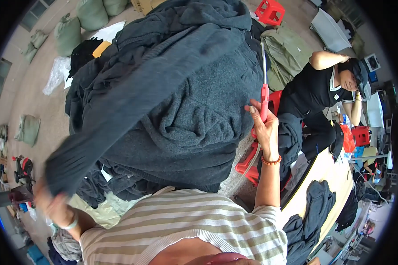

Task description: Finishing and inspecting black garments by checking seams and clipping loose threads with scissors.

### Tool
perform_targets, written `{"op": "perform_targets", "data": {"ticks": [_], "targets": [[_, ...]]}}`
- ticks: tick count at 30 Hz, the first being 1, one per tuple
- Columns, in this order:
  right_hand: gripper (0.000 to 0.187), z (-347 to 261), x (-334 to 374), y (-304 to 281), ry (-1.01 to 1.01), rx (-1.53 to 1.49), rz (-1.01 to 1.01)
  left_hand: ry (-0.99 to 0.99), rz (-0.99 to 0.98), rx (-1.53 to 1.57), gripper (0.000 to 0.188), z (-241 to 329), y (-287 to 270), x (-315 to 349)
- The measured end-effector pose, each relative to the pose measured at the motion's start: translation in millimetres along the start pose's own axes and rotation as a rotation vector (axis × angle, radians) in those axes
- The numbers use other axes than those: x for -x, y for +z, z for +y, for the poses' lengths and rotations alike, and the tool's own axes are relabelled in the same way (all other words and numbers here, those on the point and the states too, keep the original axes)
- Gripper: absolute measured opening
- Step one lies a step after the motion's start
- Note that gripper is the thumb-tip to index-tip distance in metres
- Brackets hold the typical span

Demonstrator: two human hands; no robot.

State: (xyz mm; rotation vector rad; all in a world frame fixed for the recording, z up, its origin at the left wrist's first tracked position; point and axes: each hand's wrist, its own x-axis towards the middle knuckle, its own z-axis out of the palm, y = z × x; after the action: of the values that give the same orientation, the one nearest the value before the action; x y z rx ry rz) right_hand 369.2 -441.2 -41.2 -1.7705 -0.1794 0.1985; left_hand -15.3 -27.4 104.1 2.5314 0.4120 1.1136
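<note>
I take the pile of dark grey knitted garments point(208, 95), which lies in front of me, as the landmark for every place. From the top of this pile a long dark sleeve point(124, 104) runs toward me, down to the near left side of the pile. There my left hand point(57, 207) is at its cuff end, and the fingers appear to be closed on the knit; the hand is blurred, so I cannot tell the exact grip. My right hand point(265, 128), at the right edge of the pile, grasps a pinkish-red tool point(264, 100) by its handle, and its thin metal tube points away from me, along the pile's right side. A red stool point(269, 12) stands beyond the pile, and a seated person point(314, 88) is to the right of it. Nearer to me, also on the right of the pile, is a pale desk point(339, 170) which carries another dark garment point(314, 207). In my judgement, the step in hand is to draw the sleeve out straight, while the tool is kept apart from the cloth. The next move, I think, calls for holding the cuff steady and bringing the tool's tip to it, without catching the loose folds.
</note>
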Motion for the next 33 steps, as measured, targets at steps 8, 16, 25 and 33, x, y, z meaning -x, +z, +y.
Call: {"op": "perform_targets", "data": {"ticks": [8,16,25,33], "targets": [[0.035,25,7,10,-0.074,0.088,0.031,0.37,-0.567,0.424,0.007,62,194,-158],[0.036,70,50,-29,0.141,0.142,0.153,0.457,-0.368,-0.059,0.046,77,461,-301],[0.036,105,106,-67,0.329,0.21,0.265,0.368,-0.466,-0.093,0.042,38,577,-357],[0.032,89,104,-55,0.208,0.192,0.212,-0.512,-0.489,1.346,0.035,82,333,-351]]}}
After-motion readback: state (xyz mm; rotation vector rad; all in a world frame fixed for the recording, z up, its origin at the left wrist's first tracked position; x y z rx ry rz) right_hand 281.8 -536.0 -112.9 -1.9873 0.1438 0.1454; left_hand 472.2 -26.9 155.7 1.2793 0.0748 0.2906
